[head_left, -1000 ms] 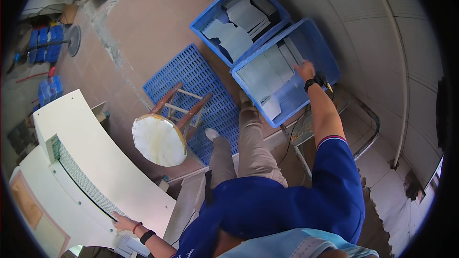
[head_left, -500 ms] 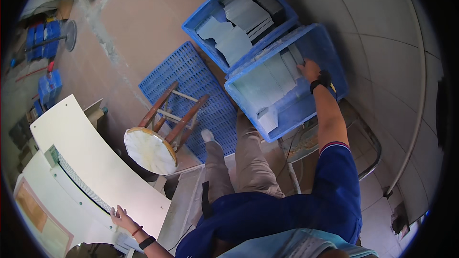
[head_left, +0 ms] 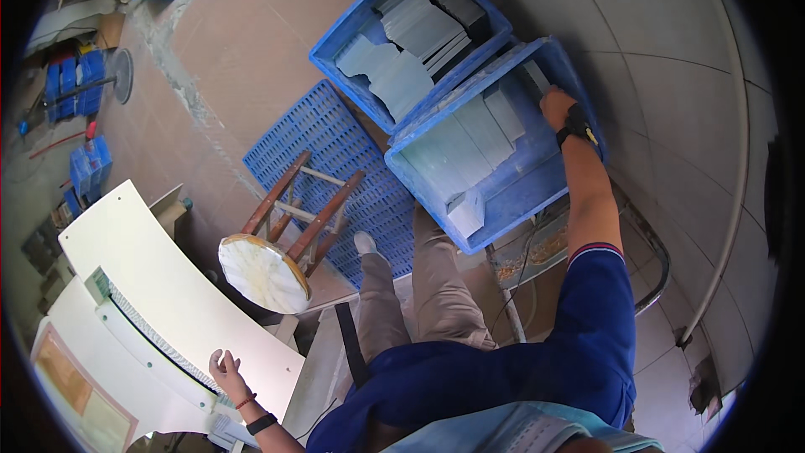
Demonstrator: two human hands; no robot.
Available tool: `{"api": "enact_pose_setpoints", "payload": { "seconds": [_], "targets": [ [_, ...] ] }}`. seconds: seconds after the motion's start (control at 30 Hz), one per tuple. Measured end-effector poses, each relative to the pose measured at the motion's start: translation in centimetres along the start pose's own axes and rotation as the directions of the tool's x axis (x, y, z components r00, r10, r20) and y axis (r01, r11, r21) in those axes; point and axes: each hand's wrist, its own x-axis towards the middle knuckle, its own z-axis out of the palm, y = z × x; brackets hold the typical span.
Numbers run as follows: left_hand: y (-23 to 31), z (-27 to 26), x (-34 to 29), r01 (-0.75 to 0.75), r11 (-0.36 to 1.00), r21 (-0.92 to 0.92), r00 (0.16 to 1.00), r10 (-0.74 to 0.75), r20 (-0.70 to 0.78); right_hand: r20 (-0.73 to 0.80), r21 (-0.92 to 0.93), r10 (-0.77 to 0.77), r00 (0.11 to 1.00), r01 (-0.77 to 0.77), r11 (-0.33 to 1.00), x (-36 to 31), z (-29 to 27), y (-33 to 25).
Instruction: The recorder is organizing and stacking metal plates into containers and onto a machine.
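Note:
My right hand is inside the nearer blue bin, closed on the end of a thin grey slab by the bin's far right wall. Its fingertips are partly hidden. To the left of that slab, a row of pale grey slabs stands packed together, with one small loose piece at the near end. At lower left, my left hand is open, fingers loosely bent and apart, with nothing in it. It is over the white curved table of a machine, near a ridged strip.
A second blue bin with grey slabs stands behind the first. A wooden stool with a pale round seat is tipped over a blue slatted pallet. A metal-framed stand is under the nearer bin; a tiled wall rises at right.
My right hand has moved to the far right of the bin with the grey slab, which is now apart from the row. My left hand has shifted right, away from the ridged strip.

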Motion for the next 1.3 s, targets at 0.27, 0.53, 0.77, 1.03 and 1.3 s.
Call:
{"api": "enact_pose_setpoints", "payload": {
  "seconds": [0.27,0.53,0.77,1.03,1.3],
  "targets": [
    [0.1,2.2,-0.8,-0.005,1.000,0.011,0.997,0.004,0.074,-0.364,-0.164,0.020,0.931,-0.085,0.983,-2.7,-1.2,-2.9],
    [1.5,4.1,-0.9,0.057,0.998,-0.021,0.978,-0.052,0.202,0.027,0.094,-0.113,0.993,0.110,0.989,-4.9,1.1,-7.5],
    [2.5,5.0,-1.3,0.024,1.000,-0.009,0.969,-0.021,0.248,0.133,0.373,-0.178,0.975,0.117,0.921,-4.0,3.0,-5.6],
    [1.8,6.8,-0.9,0.080,0.997,0.013,0.928,-0.080,0.365,0.039,0.285,0.004,0.999,-0.015,0.958,-3.2,3.9,-5.7],
    [2.4,7.5,-1.3,0.019,1.000,0.017,0.912,-0.024,0.409,0.053,0.199,0.066,0.996,-0.076,0.977,-2.6,4.7,-5.8]
  ]
}}
